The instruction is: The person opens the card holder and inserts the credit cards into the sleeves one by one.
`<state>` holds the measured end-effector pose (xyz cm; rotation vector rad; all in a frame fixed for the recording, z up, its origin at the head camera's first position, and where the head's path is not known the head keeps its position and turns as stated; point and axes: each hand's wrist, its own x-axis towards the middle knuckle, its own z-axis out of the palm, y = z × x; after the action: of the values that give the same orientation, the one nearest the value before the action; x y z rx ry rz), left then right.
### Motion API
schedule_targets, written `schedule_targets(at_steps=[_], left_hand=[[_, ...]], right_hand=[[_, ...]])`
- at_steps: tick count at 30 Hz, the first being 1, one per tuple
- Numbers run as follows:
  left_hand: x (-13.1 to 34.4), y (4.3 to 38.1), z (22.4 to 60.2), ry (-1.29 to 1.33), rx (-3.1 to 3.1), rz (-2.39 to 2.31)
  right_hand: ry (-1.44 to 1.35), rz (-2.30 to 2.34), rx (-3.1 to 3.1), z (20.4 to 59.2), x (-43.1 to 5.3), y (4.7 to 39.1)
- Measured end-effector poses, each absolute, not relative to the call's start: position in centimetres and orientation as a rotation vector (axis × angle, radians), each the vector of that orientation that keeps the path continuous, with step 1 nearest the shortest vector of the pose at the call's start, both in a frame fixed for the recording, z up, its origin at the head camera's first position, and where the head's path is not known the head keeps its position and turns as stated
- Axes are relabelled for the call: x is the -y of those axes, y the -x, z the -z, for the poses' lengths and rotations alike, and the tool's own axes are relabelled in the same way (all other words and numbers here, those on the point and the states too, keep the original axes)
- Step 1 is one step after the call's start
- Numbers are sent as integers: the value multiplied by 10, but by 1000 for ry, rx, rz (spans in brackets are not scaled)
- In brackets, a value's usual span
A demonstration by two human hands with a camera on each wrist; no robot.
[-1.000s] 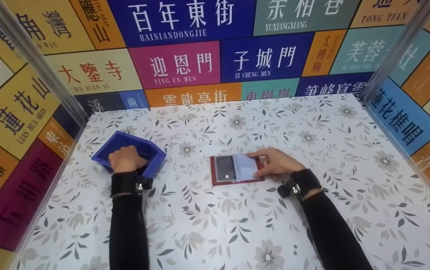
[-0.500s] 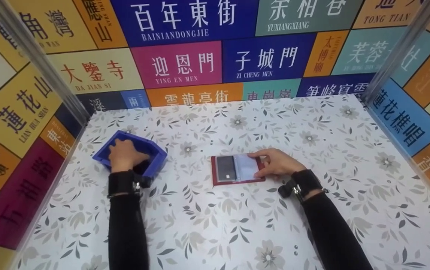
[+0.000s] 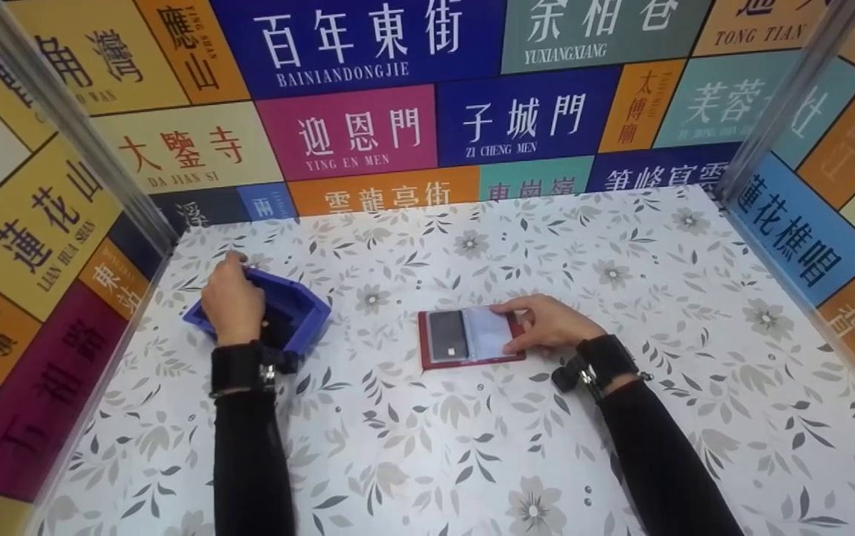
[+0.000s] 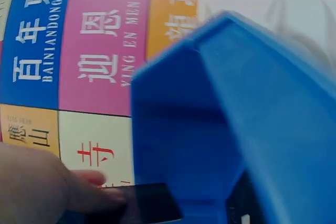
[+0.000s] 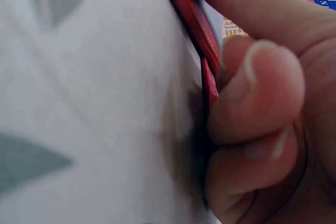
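My left hand (image 3: 234, 305) is at the left side of a blue plastic bin (image 3: 301, 286). In the left wrist view its thumb and a finger pinch a thin dark card (image 4: 156, 204). Something black (image 4: 242, 200) with a small pale spot lies inside the bin, partly hidden by the bin wall. A red card holder (image 3: 424, 351) lies spread on the table, with a dark card (image 3: 445, 336) in its left clear sleeve. My right hand (image 3: 558, 324) grips the holder's right side, thumb and finger on the pale right sleeve (image 3: 487, 331); curled fingers show against the red cover (image 5: 194, 22).
The table (image 3: 398, 461) has a white cloth with grey leaves and flowers. Colourful sign-printed panels (image 3: 353, 126) stand at the back and both sides. A band with a small camera sits on each wrist.
My left hand was down inside the bin and has risen to its left rear edge, now pinching a dark card. The right hand and the card holder have stayed in place.
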<state>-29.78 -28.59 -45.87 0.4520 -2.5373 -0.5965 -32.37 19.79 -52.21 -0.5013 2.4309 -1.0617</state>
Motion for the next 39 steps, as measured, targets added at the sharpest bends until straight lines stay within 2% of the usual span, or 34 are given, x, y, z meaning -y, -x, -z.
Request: schedule_targets(at_steps=[8,14,18,24,27,32,39], left_hand=[[301,289,446,-544,2225,1271],[288,292,434,-309,1855,1793],[277,292,432,-154,1828,1914],[268,295,432,-189,1779,2158],[266,297,432,-193,1815,2180],[258,297,432,-50,1867,2091],[202,306,440,151,1805,2226]], right_hand=[[480,1036,-2422,520,-200,322],[501,1028,-2434,520,-199,324],[551,1029,-2433,521,-199,325],[545,1031,-2428,523,-198,325],[533,1041,-2424,523,-198,324],[526,1048,-2421,523,-198,324],[491,1054,-2418,522,-200,323]])
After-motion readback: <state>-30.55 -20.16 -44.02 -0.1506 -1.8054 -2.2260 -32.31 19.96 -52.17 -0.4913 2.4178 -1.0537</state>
